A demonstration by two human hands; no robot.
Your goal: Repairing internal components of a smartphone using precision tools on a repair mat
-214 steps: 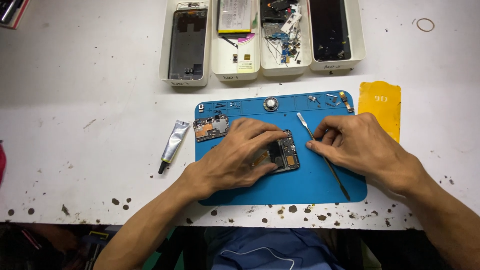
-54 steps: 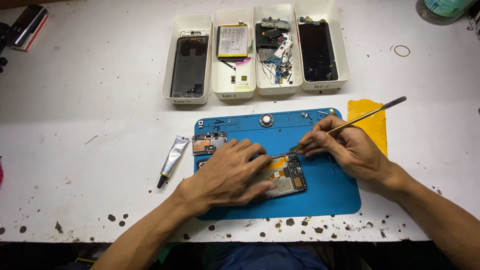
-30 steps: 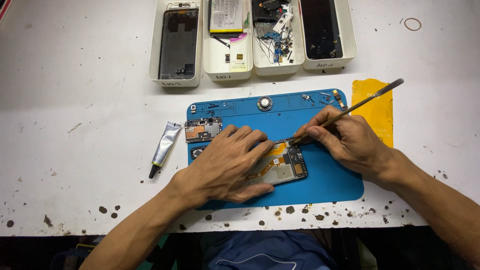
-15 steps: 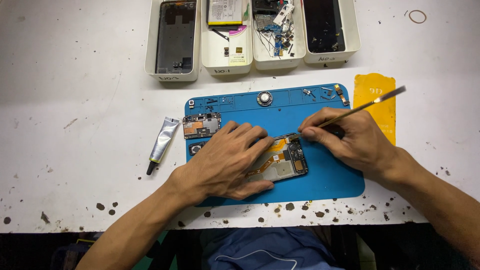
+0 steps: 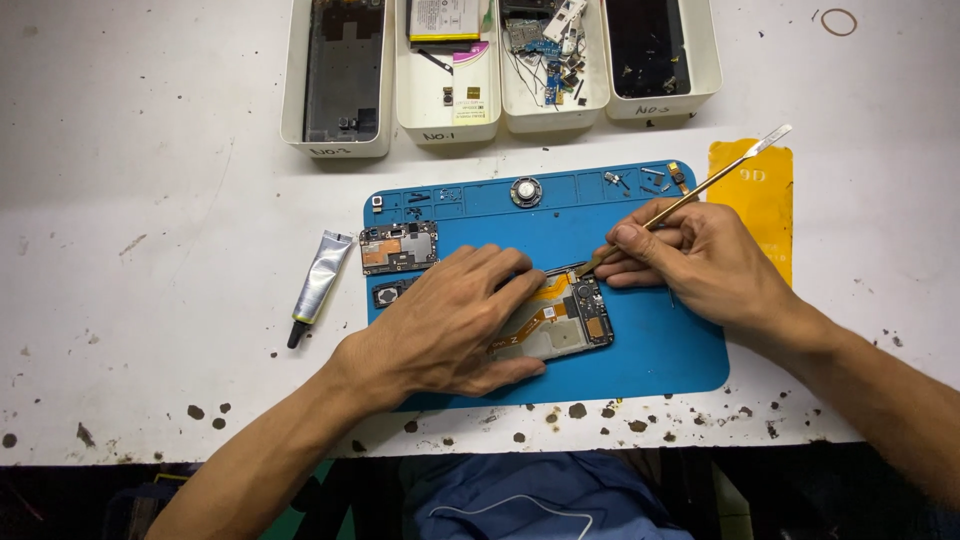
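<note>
Phone chassis (image 5: 560, 325), opened, flat on blue work mat (image 5: 660, 350), its left half hidden under left hand (image 5: 445, 325). Fingers spread and pressed flat over it, gripping nothing. Right hand (image 5: 700, 260) just beside the upper right corner, fingers pinched shut around thin metal spudger (image 5: 700, 190); tip touching the chassis top edge, flat end slanting up over yellow sheet (image 5: 755, 200). Exact contact point under the tip too small to make out. Small circuit board (image 5: 398, 247) on the mat's left edge; grey glue tube (image 5: 320, 285) just off the mat on white table (image 5: 150, 250). Four white trays (image 5: 500, 70) at top, far ends cut off by the frame. Both forearms cut off at the lower edge.
</note>
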